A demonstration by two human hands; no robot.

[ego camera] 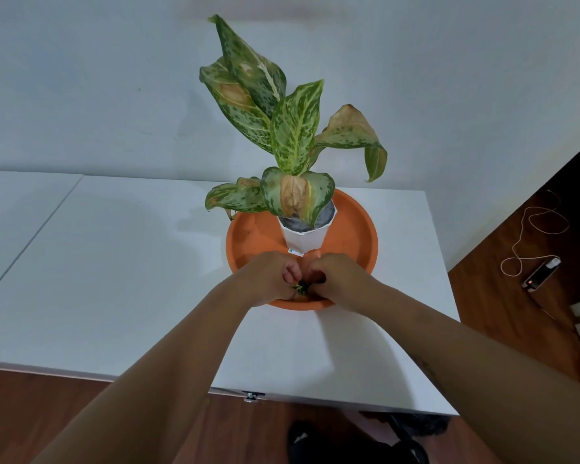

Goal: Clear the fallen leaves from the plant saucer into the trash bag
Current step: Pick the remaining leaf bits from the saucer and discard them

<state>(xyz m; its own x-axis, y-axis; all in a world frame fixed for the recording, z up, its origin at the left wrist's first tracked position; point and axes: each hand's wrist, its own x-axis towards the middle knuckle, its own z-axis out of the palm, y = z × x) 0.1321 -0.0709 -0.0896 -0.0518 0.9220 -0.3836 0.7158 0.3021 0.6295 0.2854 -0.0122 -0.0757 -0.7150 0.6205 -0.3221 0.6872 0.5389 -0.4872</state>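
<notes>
An orange plant saucer point(355, 236) stands on a white table and holds a white pot point(302, 238) with a speckled green plant point(292, 128), some leaves browned. Both hands meet over the saucer's near rim. My left hand point(268, 277) and my right hand point(335, 277) have their fingers curled together around small green leaf bits point(301, 288) that show between them. Which hand grips the bits is hard to tell. The saucer floor under the hands is hidden.
The white table point(114, 279) stretches left, with a seam at the far left. A black trash bag point(355, 440) lies on the wooden floor below the table's near edge. A phone point(541, 275) with a cable lies on the floor at right.
</notes>
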